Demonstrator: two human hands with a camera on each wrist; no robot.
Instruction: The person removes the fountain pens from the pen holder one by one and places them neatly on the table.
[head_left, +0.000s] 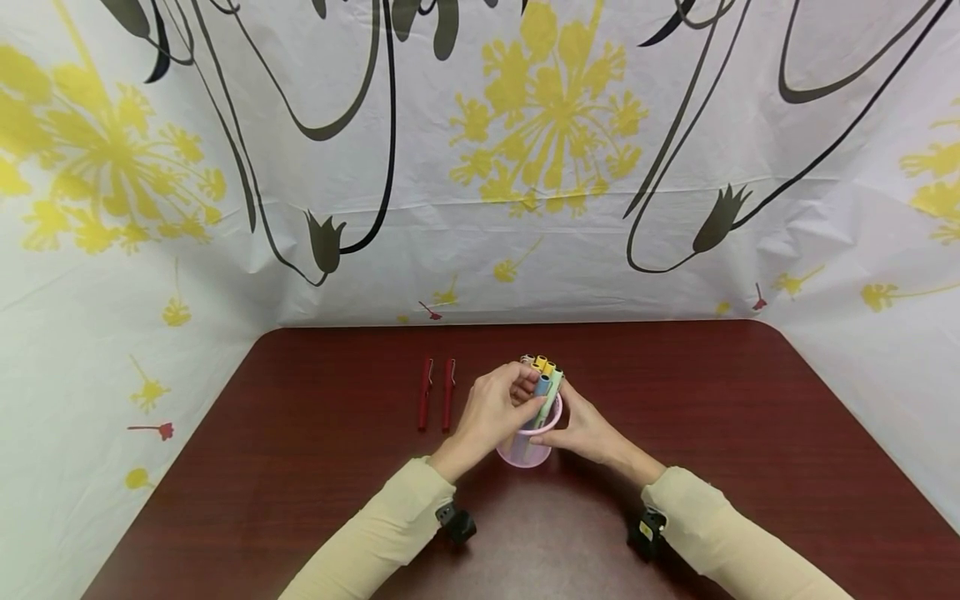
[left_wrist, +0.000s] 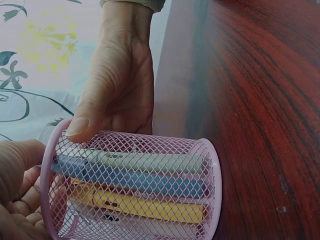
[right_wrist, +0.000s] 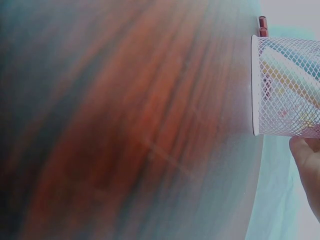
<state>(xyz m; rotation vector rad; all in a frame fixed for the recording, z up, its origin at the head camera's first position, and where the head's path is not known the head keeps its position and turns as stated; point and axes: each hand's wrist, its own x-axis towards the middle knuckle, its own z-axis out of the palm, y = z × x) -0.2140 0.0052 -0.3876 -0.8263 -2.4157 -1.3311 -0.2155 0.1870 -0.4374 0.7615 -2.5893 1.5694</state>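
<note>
A pink mesh pen cup (head_left: 523, 457) stands upright on the table, holding several pens. My right hand (head_left: 592, 429) grips the cup's right side, its thumb near the rim in the left wrist view. Over the rim from the left, my left hand (head_left: 491, 402) pinches the upper end of a blue pen (head_left: 542, 386), whose lower part is inside the cup. Beside it stand a light green pen (head_left: 552, 393) and yellow pens (head_left: 549, 367). Through the mesh in the left wrist view, the blue, green and yellow barrels lie side by side with a pale one (left_wrist: 165, 227).
Two red pens with clips, one (head_left: 423, 396) left of the other (head_left: 448, 396), lie parallel on the dark red wooden table (head_left: 712, 400), left of the cup. A white cloth (head_left: 420, 183) with yellow flowers hangs behind the table and along its sides.
</note>
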